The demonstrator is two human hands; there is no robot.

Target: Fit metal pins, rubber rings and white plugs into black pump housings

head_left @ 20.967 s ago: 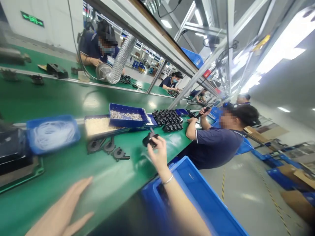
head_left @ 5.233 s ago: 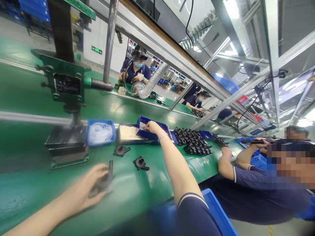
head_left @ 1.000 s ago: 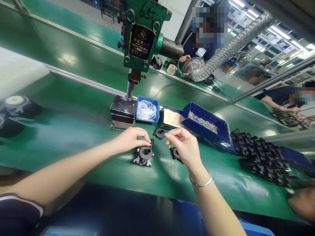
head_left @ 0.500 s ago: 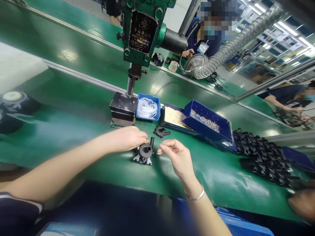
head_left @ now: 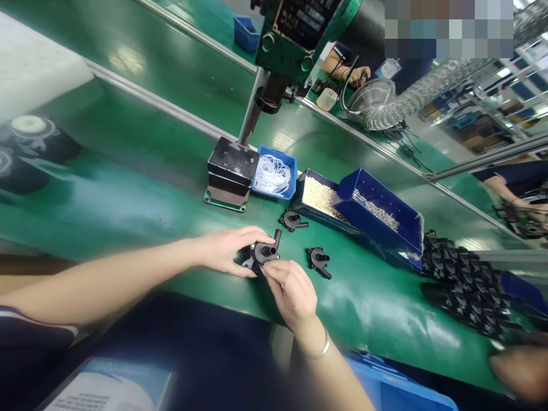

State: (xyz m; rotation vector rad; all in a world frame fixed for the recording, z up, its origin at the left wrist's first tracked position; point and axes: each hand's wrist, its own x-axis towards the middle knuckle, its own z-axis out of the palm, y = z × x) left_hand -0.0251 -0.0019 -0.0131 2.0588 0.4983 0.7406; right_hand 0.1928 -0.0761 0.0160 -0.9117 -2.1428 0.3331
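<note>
The black nameplate (head_left: pixel 306 20) on the green press (head_left: pixel 286 61) at the top of the frame carries pale lettering too blurred for me to read, as is the print on the blue-and-white card (head_left: pixel 107 391) at lower left. The near edge of the green tabletop (head_left: pixel 363 302) slants past my forearms toward the lower right, above a blue crate (head_left: pixel 385 382). Beyond my hands, the press's black block (head_left: pixel 233 160), a blue tray (head_left: pixel 294 172) of white rings and two overlapping bins (head_left: pixel 377 233) hem me in; the widest room is left of centre and right of the two loose housings (head_left: pixel 318 258). The black pump housing (head_left: pixel 266 251) sits on the tabletop at the centre of the frame, spout pointing up. My left grip (head_left: pixel 231 249) is moderately spread around its left side, thumb below, fingers above. My right grip (head_left: pixel 295 292) is pinched narrow, fingertips at the housing's lower rim; I cannot tell whether something small is between them.
</note>
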